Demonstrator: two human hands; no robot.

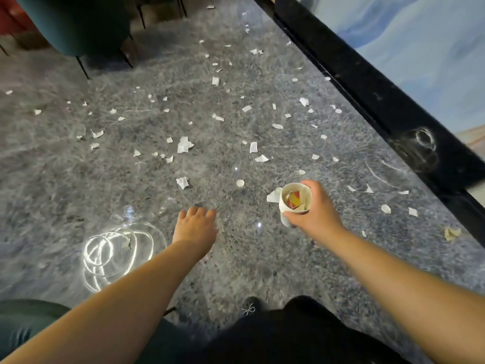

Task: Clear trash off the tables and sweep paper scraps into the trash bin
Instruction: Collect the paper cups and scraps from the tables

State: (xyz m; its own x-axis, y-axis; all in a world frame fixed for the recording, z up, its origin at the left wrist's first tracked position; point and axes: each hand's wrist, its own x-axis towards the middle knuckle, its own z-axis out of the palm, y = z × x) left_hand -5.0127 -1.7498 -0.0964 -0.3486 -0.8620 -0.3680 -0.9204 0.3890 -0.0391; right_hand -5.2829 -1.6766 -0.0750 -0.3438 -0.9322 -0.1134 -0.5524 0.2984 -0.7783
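Lounge or café: polished stone floor (183, 258), teal chair (78, 24).

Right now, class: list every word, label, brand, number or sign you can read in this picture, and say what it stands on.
None can be read.
Cup, gripped by the right hand: red and yellow packaging inside, any print too blurred to read.
Paper scraps on the floor: no legible print.
Left hand: holds nothing, no text near it.
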